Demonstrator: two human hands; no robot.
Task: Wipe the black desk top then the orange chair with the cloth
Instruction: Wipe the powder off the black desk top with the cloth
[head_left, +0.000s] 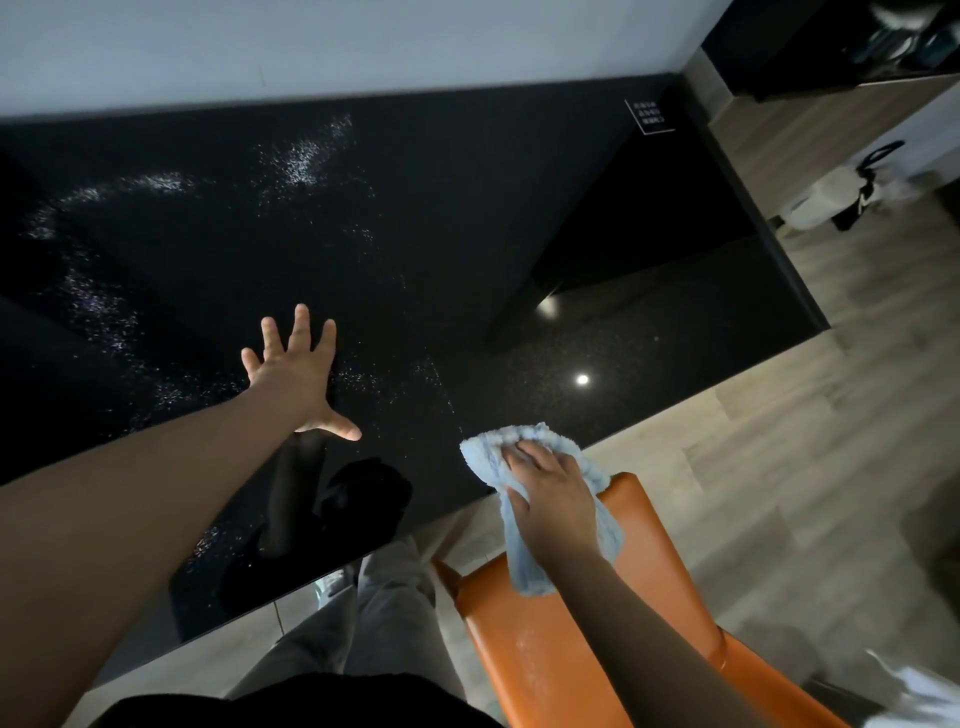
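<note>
Blue cloth at desk top edge, gripped by right hand

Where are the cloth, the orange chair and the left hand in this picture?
cloth (484, 458): head view, on its bunched upper-left end.
orange chair (545, 649): head view, on its broad orange surface.
left hand (296, 374): head view, on the back of the hand.

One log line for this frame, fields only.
phase: desk wipe | left hand: rests flat on desk | right hand: grips cloth at desk's near edge | chair: below cloth
</note>
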